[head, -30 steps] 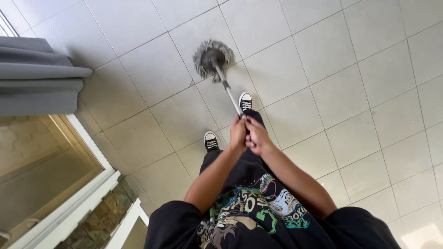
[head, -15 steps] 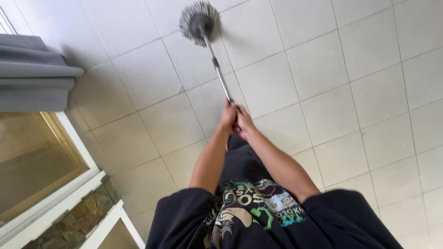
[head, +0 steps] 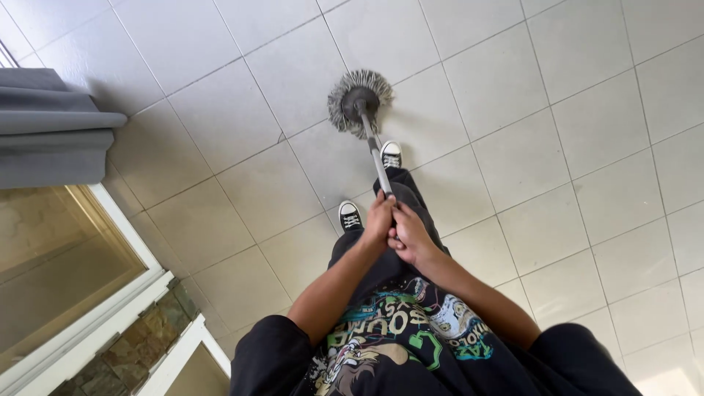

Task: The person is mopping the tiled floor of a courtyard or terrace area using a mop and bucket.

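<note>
Pale tiled floor [head: 557, 147], grey curtain [head: 51, 132] and glass door [head: 59, 271] at left edge. Left hand [head: 379, 220] and right hand [head: 412, 236] both closed around mop handle [head: 378, 161]; round grey mop head [head: 358, 103] flat on floor, just beyond black sneakers [head: 391, 155].

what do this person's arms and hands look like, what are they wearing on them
Both forearms are bare from the elbow down. The left hand and right hand wear no gloves; no rings or watch are visible. Loose black sleeves end near the elbows, part of a black shirt with a colourful cartoon print.
</note>
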